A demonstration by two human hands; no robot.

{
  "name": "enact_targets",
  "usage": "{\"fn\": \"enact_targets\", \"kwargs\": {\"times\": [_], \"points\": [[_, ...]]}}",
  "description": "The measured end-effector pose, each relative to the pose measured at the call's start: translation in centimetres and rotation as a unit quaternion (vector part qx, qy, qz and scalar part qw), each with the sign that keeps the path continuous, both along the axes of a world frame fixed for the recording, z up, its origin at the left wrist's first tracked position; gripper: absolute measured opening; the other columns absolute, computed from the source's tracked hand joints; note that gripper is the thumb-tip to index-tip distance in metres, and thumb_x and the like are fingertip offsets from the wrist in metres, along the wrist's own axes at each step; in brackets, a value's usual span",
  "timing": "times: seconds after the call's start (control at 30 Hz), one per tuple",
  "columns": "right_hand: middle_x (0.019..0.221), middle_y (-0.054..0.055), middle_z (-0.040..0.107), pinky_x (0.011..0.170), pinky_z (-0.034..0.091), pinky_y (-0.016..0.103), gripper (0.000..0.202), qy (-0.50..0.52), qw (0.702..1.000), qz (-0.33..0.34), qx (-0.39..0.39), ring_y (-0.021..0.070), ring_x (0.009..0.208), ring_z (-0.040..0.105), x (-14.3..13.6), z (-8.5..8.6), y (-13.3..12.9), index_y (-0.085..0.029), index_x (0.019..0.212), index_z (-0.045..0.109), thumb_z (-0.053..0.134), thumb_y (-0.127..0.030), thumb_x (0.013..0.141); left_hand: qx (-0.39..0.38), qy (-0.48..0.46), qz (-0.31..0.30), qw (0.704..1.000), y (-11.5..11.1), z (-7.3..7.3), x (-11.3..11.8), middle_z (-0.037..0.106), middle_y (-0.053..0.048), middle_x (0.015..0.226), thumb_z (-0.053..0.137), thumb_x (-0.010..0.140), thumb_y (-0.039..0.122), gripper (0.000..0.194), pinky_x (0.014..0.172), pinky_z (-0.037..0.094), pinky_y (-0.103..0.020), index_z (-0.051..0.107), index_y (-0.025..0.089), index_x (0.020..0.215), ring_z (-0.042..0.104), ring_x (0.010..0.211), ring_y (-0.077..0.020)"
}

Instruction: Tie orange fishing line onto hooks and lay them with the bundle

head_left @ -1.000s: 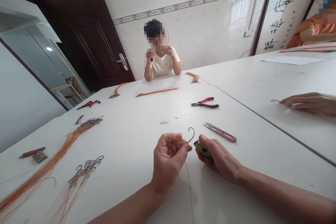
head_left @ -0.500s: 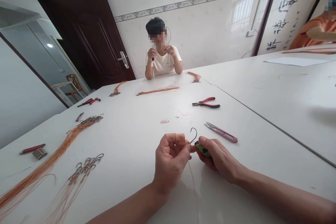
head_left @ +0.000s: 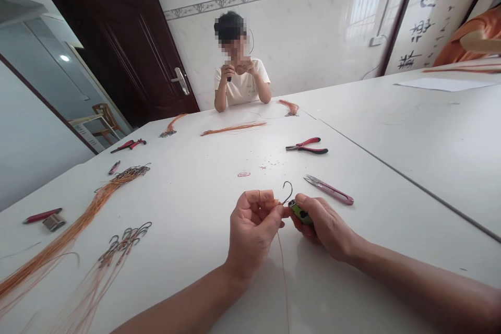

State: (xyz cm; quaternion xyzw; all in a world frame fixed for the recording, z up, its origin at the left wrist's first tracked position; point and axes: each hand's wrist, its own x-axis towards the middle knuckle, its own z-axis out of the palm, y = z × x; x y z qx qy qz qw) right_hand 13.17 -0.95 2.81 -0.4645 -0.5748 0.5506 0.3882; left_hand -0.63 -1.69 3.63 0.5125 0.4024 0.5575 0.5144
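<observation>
Pinched in my left hand (head_left: pixel 253 232) is a dark fish hook (head_left: pixel 289 193), its bend pointing up. Tape wraps a finger of that hand. A thin orange fishing line (head_left: pixel 283 266) hangs down from the pinch across the table. My right hand (head_left: pixel 326 224) is wrapped round a green and black lighter (head_left: pixel 299 212), thumb on its top end. The lighter's metal end is close beside the hook's shank; no flame can be made out. Pink thread snips (head_left: pixel 331 190) lie just beyond my right hand, blades pointing left.
Red-handled pliers (head_left: pixel 307 146) lie farther back on the white table. At left are a bundle of lines with hooks (head_left: pixel 94 206), a smaller heap of hooks (head_left: pixel 125 242), a spool (head_left: pixel 54 222) and a red tool (head_left: pixel 42 215). Across the table sits a person (head_left: pixel 242 83) with raised hands.
The view has tilted slightly, so the table's things sit a little higher. Both hands keep their grip on the hook and the lighter, the lighter staying close to the hook.
</observation>
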Motion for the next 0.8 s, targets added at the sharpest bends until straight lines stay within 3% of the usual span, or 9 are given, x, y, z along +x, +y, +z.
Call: {"fn": "enact_targets", "kwargs": {"times": [0.8], "points": [[0.041,-0.004,0.033,0.04,0.022,0.02,0.044,0.027,1.0,-0.003,0.002,0.0048,0.038,0.026,-0.28,-0.07,0.03,-0.015,0.049,0.035,0.025,-0.038,0.085,-0.002,0.022,0.002,1.0,0.06,0.06,-0.09,0.054,0.004,0.07,0.059,0.073,0.018,0.016,0.056,0.046,-0.019,0.048,0.02,0.084,0.062,0.069,-0.0121]]}}
